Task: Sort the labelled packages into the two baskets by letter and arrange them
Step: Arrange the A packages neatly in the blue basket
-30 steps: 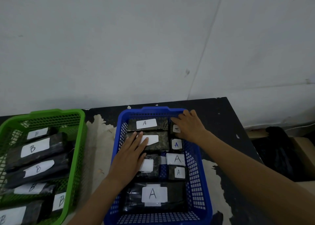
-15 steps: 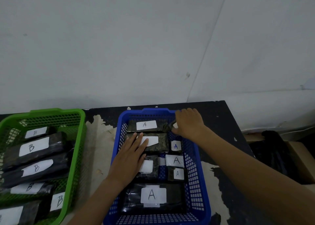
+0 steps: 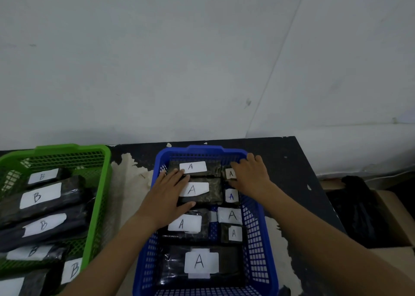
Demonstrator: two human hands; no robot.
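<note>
Head view. The blue basket [image 3: 258, 239] sits at centre with the green basket [image 3: 98, 206] to its left, both on a dark table [image 3: 292, 172] with worn pale patches.

Blue basket: eight A packages counted, labels up, letters upright to the wearer.
- Left column has four wide ones, long axis left–right: far wide package [image 3: 214, 170], second wide package [image 3: 213, 191], third wide package [image 3: 184, 224], and the largest package [image 3: 201, 262] nearest.
- Right column has four small ones, front to back. The corner small package [image 3: 230, 174] is farthest. Their long axis cannot be told.

Green basket: five B packages [image 3: 39, 196] with legible letters. A sixth label is cut by the frame edge and unreadable. Their long axis runs left–right, right ends tipped slightly away.

Left hand [image 3: 167, 197]: palm down, fingers straight, pressing the left end of the second wide package. The fingertips reach the far wide package.

Right hand [image 3: 251, 176]: in the far right corner of the blue basket, pinching the corner small package, fingers on its far edge and thumb on its near edge.

A cardboard box [image 3: 393, 228] with dark contents stands right of the table.
</note>
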